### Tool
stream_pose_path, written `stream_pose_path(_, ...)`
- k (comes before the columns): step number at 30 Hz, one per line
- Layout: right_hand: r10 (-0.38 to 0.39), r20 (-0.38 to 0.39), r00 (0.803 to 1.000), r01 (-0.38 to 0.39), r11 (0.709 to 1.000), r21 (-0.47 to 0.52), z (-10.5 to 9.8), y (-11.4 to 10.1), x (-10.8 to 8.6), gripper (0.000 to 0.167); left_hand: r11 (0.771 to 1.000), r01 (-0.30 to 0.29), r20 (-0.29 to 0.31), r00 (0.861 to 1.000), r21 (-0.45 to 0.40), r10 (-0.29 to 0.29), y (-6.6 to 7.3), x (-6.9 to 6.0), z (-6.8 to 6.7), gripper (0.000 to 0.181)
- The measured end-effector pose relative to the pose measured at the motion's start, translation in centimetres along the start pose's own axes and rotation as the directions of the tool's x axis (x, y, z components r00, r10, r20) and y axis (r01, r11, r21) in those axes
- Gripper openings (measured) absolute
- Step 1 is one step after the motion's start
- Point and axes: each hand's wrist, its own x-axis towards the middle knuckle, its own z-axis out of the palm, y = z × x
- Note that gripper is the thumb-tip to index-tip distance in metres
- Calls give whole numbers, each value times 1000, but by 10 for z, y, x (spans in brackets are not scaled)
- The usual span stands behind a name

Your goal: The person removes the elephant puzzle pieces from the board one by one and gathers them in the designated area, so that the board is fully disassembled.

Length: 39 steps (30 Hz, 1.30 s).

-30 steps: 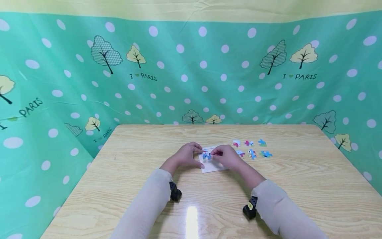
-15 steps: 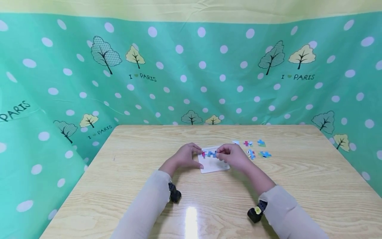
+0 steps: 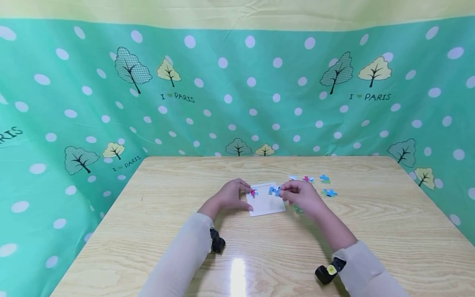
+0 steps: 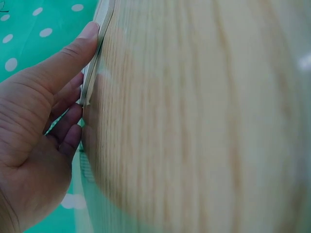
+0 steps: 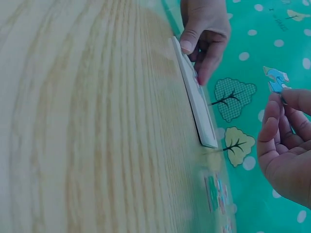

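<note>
A white puzzle board (image 3: 266, 205) lies on the table, and my left hand (image 3: 231, 195) holds its left side, thumb at the near corner and fingers farther back. In the left wrist view, the thumb presses the edge of the board (image 4: 103, 29). One red-and-blue puzzle piece (image 3: 253, 193) sits in the board's upper left corner. My right hand (image 3: 303, 197) pinches a blue puzzle piece (image 3: 273, 191) between thumb and fingertips, over the board's upper right. The right wrist view shows this blue piece (image 5: 277, 80) raised, apart from the board.
Several loose pieces lie right of the board, among them a blue-and-green piece (image 3: 324, 178), another blue one (image 3: 329, 192) and a red one (image 3: 307, 179). A green piece (image 3: 298, 209) is partly hidden beneath the right hand. A patterned green curtain (image 3: 208, 82) hangs behind the table.
My right hand has moved right with the blue puzzle piece, from the board's upper left to its upper right, away from the red-and-blue piece. The left hand stays on the board.
</note>
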Motion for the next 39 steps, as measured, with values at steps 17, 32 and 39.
stream_pose_path(17,-35,-3,999,36,999,30,-26,11,-17,22,1000,-1,-9,1000,-3,1,0,0,2,66)
stream_pose_path(32,-16,-31,999,16,1000,-18,-44,17,-32,24,1000,18,-3,1000,-25,-18,3,-1,2,65)
stream_pose_path(39,-15,-43,999,14,1000,-21,-51,19,-37,26,999,18,0,1000,-30,-18,3,-2,1,65)
